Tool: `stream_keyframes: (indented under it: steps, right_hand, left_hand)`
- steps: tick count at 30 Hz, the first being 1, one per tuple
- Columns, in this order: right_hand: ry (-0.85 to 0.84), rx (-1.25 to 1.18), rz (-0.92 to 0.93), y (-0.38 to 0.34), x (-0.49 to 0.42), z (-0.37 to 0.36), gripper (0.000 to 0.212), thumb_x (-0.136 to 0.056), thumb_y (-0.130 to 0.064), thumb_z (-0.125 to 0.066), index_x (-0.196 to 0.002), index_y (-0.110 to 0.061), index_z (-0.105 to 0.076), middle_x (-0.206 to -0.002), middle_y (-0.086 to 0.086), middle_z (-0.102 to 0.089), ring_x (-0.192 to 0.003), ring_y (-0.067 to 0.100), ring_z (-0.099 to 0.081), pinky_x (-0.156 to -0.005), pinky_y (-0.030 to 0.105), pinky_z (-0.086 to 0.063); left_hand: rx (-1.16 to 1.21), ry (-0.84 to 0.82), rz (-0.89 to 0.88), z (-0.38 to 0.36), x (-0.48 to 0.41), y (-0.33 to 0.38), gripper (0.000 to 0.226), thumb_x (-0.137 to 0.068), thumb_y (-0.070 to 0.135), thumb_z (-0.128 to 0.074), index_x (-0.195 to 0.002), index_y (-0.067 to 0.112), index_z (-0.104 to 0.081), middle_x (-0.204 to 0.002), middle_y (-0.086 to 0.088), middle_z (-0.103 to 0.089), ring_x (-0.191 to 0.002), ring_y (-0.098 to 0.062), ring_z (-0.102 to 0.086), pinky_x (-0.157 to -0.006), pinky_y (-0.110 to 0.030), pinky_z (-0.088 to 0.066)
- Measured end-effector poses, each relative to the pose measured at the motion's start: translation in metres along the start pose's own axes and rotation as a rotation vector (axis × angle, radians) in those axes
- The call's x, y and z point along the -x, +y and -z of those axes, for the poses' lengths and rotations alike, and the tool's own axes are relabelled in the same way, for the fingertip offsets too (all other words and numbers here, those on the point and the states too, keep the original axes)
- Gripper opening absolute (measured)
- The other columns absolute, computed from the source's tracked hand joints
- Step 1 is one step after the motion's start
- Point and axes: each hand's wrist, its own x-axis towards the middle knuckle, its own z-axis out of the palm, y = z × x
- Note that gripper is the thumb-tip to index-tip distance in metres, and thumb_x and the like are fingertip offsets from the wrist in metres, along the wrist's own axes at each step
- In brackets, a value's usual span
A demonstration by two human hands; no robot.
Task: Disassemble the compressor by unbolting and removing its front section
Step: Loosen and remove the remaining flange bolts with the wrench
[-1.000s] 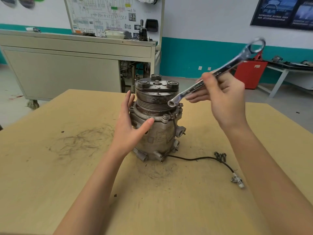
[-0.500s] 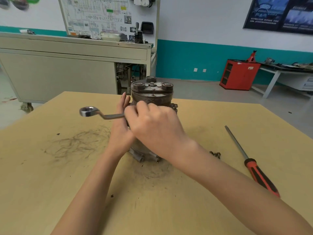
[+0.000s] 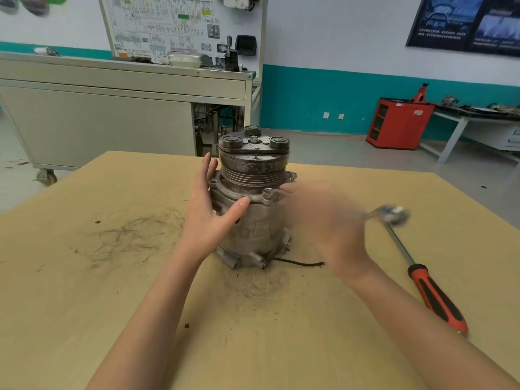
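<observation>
Both hands flank the compressor (image 3: 253, 209), upright on the table (image 3: 84, 305). Left hand (image 3: 208, 215) braces it — fingers straight, together, thumb spread onto the flange. Right hand (image 3: 329, 229) is blurred — finger state unreadable; a smeared wrench (image 3: 392, 215) end juts beyond it, hiding the screwdriver (image 3: 433, 294) tip.

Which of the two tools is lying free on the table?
The screwdriver with the orange-and-black handle; the silver wrench sticks out of the blurred right hand.
</observation>
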Motion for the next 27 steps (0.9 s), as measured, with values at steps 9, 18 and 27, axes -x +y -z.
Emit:
stream_keyframes:
  steps: [9,18,27]
  right_hand:
    - [0.024,-0.974,-1.016,0.050,-0.050,0.016,0.021,-0.100,-0.006,-0.029,-0.090,-0.009,-0.047,-0.076,0.015,-0.070,-0.063,0.022,-0.069,-0.053,0.023,-0.054]
    - [0.031,-0.589,-0.789,0.031,-0.059,0.042,0.025,-0.099,-0.013,-0.041,-0.090,-0.001,-0.060,-0.081,0.014,-0.073,-0.076,0.023,-0.072,-0.063,0.021,-0.057]
    - [-0.278,0.793,0.141,-0.045,-0.057,-0.009,0.024,-0.094,-0.021,-0.052,-0.089,-0.001,-0.064,-0.071,0.011,-0.066,-0.058,0.029,-0.064,-0.052,0.034,-0.048]
  left_hand:
    - [0.017,-0.022,0.031,0.001,0.002,0.012,0.103,-0.069,0.062,-0.062,-0.153,0.030,-0.012,-0.156,0.008,-0.027,-0.140,-0.006,-0.032,-0.114,-0.044,-0.033]
    - [0.018,-0.020,0.036,0.001,0.002,0.012,0.101,-0.068,0.062,-0.062,-0.152,0.033,-0.012,-0.156,0.009,-0.028,-0.140,-0.006,-0.033,-0.114,-0.043,-0.034]
    - [0.018,-0.005,0.005,0.000,0.000,0.008,0.099,-0.071,0.059,-0.063,-0.152,0.029,-0.015,-0.153,0.008,-0.029,-0.139,-0.001,-0.032,-0.115,-0.034,-0.032]
